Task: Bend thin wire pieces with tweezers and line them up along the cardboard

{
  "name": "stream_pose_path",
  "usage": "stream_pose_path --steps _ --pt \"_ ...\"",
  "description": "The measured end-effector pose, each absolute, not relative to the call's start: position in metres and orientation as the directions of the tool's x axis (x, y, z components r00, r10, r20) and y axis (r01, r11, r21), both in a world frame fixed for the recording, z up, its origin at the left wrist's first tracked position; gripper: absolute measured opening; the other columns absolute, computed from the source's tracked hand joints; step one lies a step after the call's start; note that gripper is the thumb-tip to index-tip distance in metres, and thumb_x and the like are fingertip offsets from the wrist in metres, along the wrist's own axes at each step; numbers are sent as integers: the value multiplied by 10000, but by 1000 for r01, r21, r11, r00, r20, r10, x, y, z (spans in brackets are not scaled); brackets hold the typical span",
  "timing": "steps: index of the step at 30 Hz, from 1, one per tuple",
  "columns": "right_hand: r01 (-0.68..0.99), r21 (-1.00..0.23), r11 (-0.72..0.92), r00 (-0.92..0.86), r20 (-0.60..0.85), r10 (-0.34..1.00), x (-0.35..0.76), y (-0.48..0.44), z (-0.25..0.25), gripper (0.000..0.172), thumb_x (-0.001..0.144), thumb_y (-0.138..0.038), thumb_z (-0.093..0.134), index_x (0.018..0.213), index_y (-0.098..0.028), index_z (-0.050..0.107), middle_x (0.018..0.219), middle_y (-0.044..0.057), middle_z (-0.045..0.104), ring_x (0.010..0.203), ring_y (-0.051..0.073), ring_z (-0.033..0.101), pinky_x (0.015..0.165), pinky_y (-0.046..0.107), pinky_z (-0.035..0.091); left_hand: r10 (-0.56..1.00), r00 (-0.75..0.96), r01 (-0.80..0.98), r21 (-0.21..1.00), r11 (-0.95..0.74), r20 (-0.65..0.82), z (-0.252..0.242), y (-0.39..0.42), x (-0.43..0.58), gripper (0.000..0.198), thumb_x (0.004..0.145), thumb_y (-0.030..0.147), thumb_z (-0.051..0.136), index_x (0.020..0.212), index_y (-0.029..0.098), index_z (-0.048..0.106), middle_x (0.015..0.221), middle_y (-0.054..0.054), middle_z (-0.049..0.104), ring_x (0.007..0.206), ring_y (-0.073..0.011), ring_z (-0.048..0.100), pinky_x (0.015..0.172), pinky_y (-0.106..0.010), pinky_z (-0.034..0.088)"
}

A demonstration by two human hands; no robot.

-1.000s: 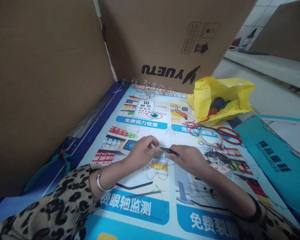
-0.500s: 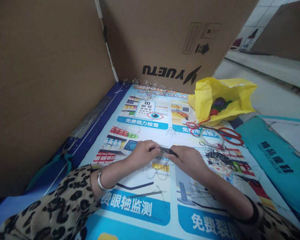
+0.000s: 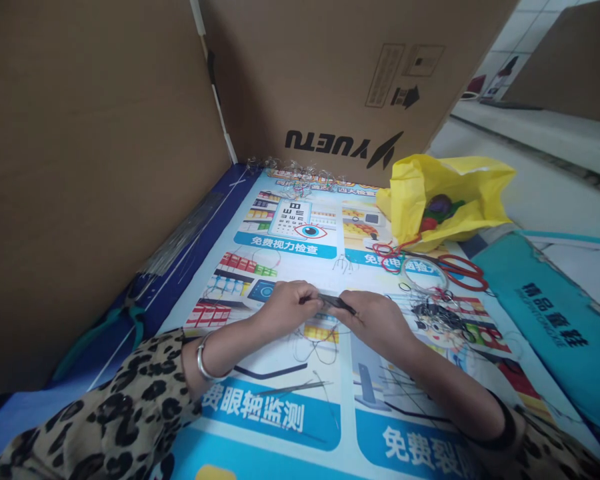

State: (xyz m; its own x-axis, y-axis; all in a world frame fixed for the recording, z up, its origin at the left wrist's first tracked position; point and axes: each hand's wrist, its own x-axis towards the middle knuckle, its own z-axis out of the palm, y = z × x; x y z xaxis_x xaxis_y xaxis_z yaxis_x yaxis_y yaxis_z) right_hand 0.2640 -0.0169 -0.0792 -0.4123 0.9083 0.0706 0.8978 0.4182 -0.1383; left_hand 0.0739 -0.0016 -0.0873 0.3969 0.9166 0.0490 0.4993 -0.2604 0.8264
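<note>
My left hand (image 3: 291, 308) is closed in a pinch above the middle of the printed sheet, at the thin wire (image 3: 314, 348) whose loops hang just below the fingers. In my right hand (image 3: 373, 313) is a slim dark tool that looks like tweezers (image 3: 341, 305); its far tip reaches the left fingertips. The exact spot where tip and wire meet is too small to make out. Beneath the hands lie loose straight wires (image 3: 293, 388) and, to the right, a tangle of dark wire (image 3: 443, 317).
Cardboard walls (image 3: 325, 80) stand at the back and left. Pliers (image 3: 107, 333) and a bundle of straight wires (image 3: 180, 237) lie left. On the right are red-handled scissors (image 3: 463, 272), a wire coil (image 3: 424, 275), a yellow bag (image 3: 405, 200) with yarn balls, and a teal box (image 3: 555, 333).
Both hands stay in nearly the same place. The left fingertips and the dark tool have shifted very slightly against each other.
</note>
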Motion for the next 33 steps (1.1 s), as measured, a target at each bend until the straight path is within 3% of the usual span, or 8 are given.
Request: stream_pose_path --steps 10,25,33 --pt "869 -156 470 -471 28 882 269 -15 -73 397 865 -510 343 726 -199 546 703 16 598 658 131 523 555 243 268 910 411 469 844 -262 55 -85 -1 72 142 733 171 487 722 167 629 693 11 590 673 -109 534 629 -215 392" --pt "807 102 582 -590 123 798 275 -14 -61 375 852 -498 402 755 -183 581 701 49 585 701 168 487 628 297 231 859 508 530 766 -364 56 -78 4 69 139 783 151 476 718 173 597 759 5 609 763 -125 542 740 -247 388" --pt "763 112 637 -647 132 751 275 -10 -59 375 857 -490 399 736 -188 585 678 41 579 687 162 479 622 308 229 837 547 555 736 -388 29 -75 6 69 163 784 131 454 747 180 605 784 4 616 800 -136 536 756 -258 374"
